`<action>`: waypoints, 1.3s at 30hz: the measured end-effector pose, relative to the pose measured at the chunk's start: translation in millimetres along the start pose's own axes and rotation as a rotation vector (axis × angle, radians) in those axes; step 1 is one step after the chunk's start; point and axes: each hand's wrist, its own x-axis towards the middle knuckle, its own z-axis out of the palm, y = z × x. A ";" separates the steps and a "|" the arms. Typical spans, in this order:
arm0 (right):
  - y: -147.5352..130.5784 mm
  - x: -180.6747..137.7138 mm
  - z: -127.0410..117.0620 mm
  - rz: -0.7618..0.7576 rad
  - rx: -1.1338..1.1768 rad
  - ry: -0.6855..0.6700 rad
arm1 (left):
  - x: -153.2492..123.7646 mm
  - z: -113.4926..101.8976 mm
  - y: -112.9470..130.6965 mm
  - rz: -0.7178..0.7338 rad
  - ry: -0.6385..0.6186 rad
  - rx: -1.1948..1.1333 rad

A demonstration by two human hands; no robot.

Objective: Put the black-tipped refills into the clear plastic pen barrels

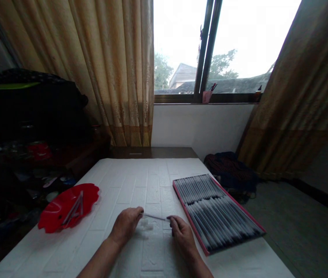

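Observation:
My left hand and my right hand are held over the white table, each pinching one end of a thin, pen-like stick. The stick spans the gap between them almost level, its right end slightly lower. Below it, some small translucent pieces lie blurred on the tabletop. Right of my right hand is a red-edged tray packed with rows of slender grey sticks with dark ends. Further left, a red scalloped dish holds several thin clear tubes.
The table has a white brick-patterned cover. Dark clutter and a black-covered object stand at the left. Folded dark cloth lies beyond the table's right edge. A pink cup with pens sits on the windowsill between curtains.

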 end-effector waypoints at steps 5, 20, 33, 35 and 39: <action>-9.3 -12.5 -9.9 -0.175 -0.241 -0.272 | -26.5 8.7 -8.0 0.101 0.029 -0.055; -3.2 -30.8 -13.3 -0.402 -0.767 -0.467 | -57.7 64.9 -25.3 0.345 0.246 -0.113; -27.2 -31.6 -9.2 -0.335 -0.805 -0.402 | -49.1 58.2 -19.5 0.284 0.125 -0.251; -30.3 -33.4 -8.3 -0.319 -0.763 -0.376 | -42.6 57.4 -20.4 0.200 0.094 -0.300; -40.1 -38.5 -25.5 -0.316 -0.611 -0.254 | -37.3 56.5 -26.2 0.024 0.061 -0.416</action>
